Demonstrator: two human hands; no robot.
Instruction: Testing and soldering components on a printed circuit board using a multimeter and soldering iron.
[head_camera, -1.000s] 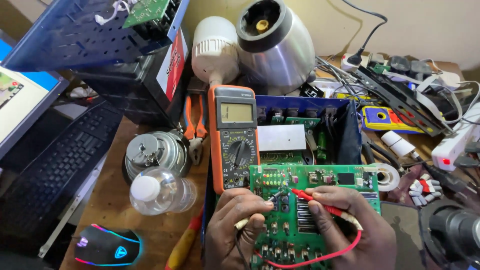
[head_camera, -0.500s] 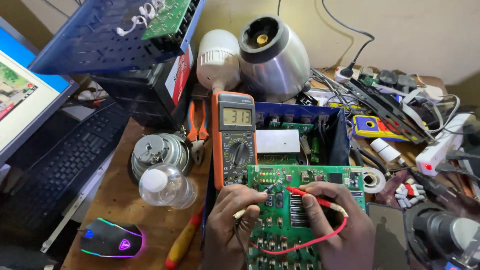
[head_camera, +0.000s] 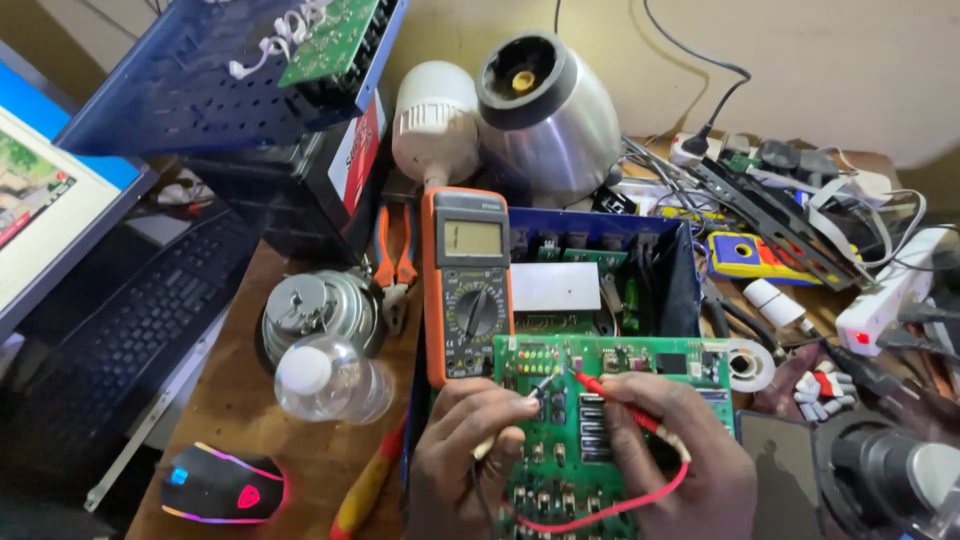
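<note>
A green circuit board (head_camera: 640, 420) is laid flat over the open blue case (head_camera: 690, 270) on the desk (head_camera: 230, 420), directly beneath both hands. The left hand (head_camera: 465, 455) is closed around a black probe (head_camera: 535, 392), whose tip is pointed up and to the right, away from the person. The right hand (head_camera: 670, 455) is closed around a red probe (head_camera: 615, 398), whose long axis runs up and to the left. The two tips are brought together near the board's upper edge, just below a row of small yellow parts; whether both tips are actually touching the board cannot quite be told. The orange multimeter (head_camera: 468, 285) is propped just beyond the left hand, touching the board's upper left corner.
</note>
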